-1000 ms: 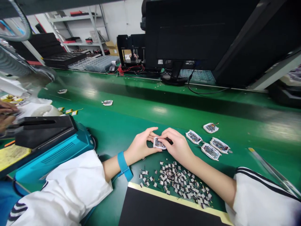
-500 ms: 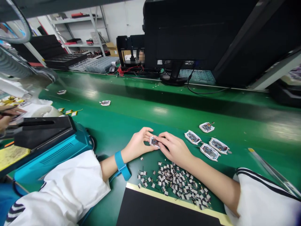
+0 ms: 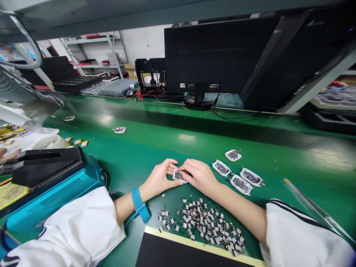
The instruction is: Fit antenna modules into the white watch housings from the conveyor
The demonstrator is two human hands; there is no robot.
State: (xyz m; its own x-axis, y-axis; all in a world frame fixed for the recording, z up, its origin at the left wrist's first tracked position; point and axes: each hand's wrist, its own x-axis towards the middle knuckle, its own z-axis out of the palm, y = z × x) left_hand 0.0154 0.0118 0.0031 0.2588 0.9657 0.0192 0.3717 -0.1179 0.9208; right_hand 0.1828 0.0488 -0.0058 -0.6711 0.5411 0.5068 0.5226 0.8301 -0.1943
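My left hand point(image 3: 159, 181) and my right hand point(image 3: 198, 177) meet on the green bench mat, and their fingertips pinch a small white-framed circuit module point(image 3: 178, 176) between them. A dark part shows under my right fingers, too hidden to name. Just right of my right hand lie several similar modules, including one point(image 3: 221, 168) and another point(image 3: 241, 184). Below my hands spreads a loose heap of small metal-and-black electronic parts point(image 3: 201, 222). A blue wrist strap point(image 3: 137, 199) circles my left wrist.
A co-worker's hand point(image 3: 7, 154) reaches in at far left beside a teal machine point(image 3: 52, 191) with a black top. A black mat point(image 3: 178, 252) with a yellow edge sits at the near side. A monitor point(image 3: 211, 55) stands at the bench's back.
The whole scene sits lower and further left in view as my head moves. Both hands stay on the module, which has shifted slightly left with them.
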